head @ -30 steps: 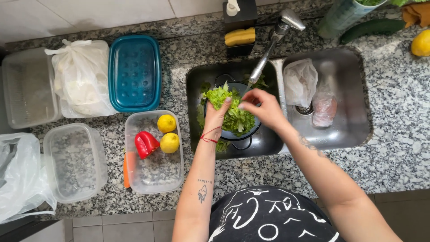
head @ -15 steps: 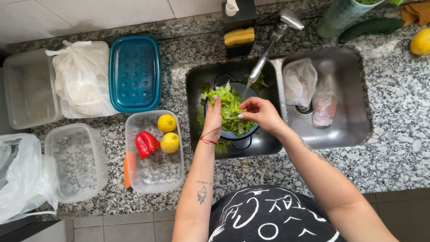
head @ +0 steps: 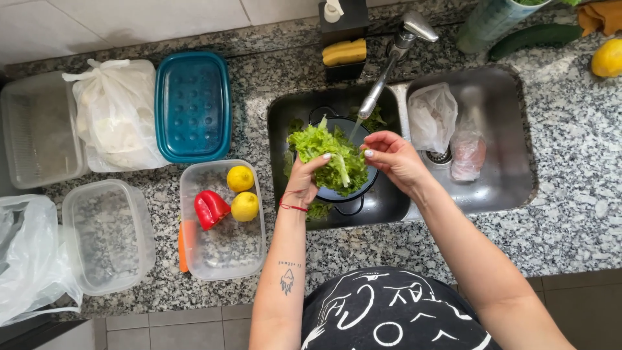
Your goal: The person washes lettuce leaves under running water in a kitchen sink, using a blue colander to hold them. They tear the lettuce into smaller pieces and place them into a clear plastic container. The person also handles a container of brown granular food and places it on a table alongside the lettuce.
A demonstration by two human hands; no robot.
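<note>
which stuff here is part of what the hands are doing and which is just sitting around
In use:
- lettuce, held by left hand and right hand
- dark bowl beneath it
- tap, running
- left sink basin

Lying about:
- blue lid
- two lemons
- red pepper
- sponge

A speckled grey stone surface fills most of the view. A shiny metal double sink is set into it, with a silver tap at the back. Behind the surface runs a wall of pale, smooth tiles. Along the bottom edge lies a floor of grey-brown square tiles with thin light lines between them. The light is bright and even, with soft shadows.
</note>
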